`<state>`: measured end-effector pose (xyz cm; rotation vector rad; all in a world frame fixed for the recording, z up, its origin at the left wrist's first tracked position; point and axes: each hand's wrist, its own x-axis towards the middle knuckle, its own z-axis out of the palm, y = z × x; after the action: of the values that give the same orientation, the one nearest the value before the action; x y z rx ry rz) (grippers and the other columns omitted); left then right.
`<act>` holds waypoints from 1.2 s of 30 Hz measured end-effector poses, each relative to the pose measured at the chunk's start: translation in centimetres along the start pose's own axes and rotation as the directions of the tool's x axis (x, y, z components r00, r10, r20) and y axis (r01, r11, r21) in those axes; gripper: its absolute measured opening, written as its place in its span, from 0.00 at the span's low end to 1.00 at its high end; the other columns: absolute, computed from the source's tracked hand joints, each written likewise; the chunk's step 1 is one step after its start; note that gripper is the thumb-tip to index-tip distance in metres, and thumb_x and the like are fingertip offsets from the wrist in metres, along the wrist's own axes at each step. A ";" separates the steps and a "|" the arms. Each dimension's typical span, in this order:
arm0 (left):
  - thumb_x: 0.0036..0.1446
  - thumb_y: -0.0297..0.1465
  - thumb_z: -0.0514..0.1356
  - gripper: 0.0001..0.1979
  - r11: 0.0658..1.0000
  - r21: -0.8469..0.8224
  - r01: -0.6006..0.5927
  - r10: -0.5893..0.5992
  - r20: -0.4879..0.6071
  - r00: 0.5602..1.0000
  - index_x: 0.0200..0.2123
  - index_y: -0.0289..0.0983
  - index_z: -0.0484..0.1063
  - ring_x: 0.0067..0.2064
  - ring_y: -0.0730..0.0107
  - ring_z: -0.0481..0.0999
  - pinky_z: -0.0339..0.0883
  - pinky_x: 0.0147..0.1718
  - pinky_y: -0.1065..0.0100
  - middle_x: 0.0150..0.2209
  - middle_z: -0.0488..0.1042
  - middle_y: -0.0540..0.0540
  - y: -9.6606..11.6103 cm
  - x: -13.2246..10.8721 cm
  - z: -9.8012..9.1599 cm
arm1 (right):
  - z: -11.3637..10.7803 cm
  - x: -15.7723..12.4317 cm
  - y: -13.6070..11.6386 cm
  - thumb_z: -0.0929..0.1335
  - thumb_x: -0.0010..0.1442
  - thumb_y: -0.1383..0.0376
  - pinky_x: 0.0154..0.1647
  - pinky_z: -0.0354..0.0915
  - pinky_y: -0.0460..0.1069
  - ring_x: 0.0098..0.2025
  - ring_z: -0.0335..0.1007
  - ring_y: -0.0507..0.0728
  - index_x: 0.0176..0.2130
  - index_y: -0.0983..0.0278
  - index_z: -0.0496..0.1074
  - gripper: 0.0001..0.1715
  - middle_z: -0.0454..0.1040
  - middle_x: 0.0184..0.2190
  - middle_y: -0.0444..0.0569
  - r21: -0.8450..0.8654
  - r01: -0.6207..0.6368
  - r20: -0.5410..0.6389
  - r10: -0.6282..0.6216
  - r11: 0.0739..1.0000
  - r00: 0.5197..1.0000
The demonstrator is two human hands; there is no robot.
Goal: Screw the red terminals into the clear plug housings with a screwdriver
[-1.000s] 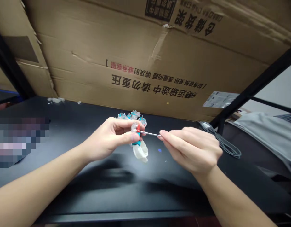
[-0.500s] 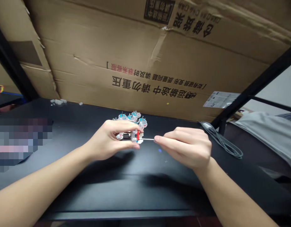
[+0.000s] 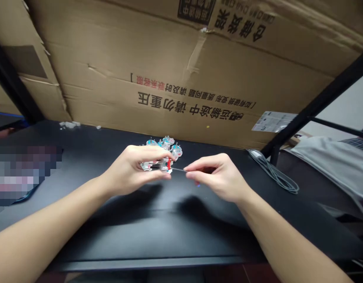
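Note:
My left hand (image 3: pixel 127 169) pinches a small clear plastic part (image 3: pixel 164 164) between thumb and fingers. That part has a red piece (image 3: pixel 169 163) at its right end and a black piece (image 3: pixel 156 167) on its left. My right hand (image 3: pixel 221 177) grips a thin metal rod (image 3: pixel 179 169) with thumb and fingertips, and the rod's left tip meets the red end. Whether the rod goes inside cannot be seen. Several clear plastic pieces with blue discs and upright pins (image 3: pixel 176 150) stand just behind my left hand, which partly hides them.
A large cardboard sheet (image 3: pixel 110 94) forms the back wall behind the black table (image 3: pixel 158 236). White scraps (image 3: pixel 70 124) lie at the back left. A coiled grey cable (image 3: pixel 275 173) rests at the right near the black frame post. Grey cloth (image 3: pixel 323 161) is beyond it.
My right hand has turned, so its thumb and fingertips now show on the rod, and it has moved slightly left. My left hand still holds the clear part. The whole view has shifted a little.

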<state>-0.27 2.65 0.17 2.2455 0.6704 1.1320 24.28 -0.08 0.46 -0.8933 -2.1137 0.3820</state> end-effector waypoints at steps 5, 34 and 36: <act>0.56 0.38 0.67 0.13 0.938 -0.261 0.229 -0.194 0.154 0.969 0.39 0.35 0.81 0.39 0.61 0.79 0.74 0.42 0.65 0.36 0.81 0.46 -0.7 0.0 0.4 | -0.3 -0.5 0.2 0.70 0.59 0.75 0.24 0.62 0.46 0.22 0.70 0.49 0.40 0.64 0.82 0.12 0.81 0.25 0.45 -0.563 0.447 -0.031 -0.558 0.695 0.829; 0.61 0.34 0.61 0.12 0.809 0.568 -0.152 -0.116 0.408 0.906 0.46 0.40 0.79 0.51 0.55 0.73 0.66 0.53 0.58 0.50 0.75 0.41 -4.4 0.3 -2.0 | -0.1 0.5 10.8 0.69 0.56 0.72 0.45 0.66 0.51 0.38 0.73 0.56 0.40 0.64 0.79 0.11 0.79 0.39 0.52 -0.438 -0.412 -0.073 0.425 0.799 0.902; 0.60 0.40 0.62 0.17 0.807 0.583 -0.094 -0.120 0.318 0.940 0.50 0.40 0.78 0.54 0.53 0.71 0.66 0.54 0.56 0.53 0.73 0.40 -4.6 0.3 -1.9 | -0.1 0.6 11.0 0.70 0.57 0.71 0.46 0.66 0.51 0.39 0.73 0.57 0.38 0.64 0.79 0.09 0.78 0.41 0.53 -0.459 -0.410 -0.049 0.438 0.788 0.898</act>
<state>-2.55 6.69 -1.73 2.8582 0.9892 0.5206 29.29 8.10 -5.01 -1.6736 -2.0791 0.1243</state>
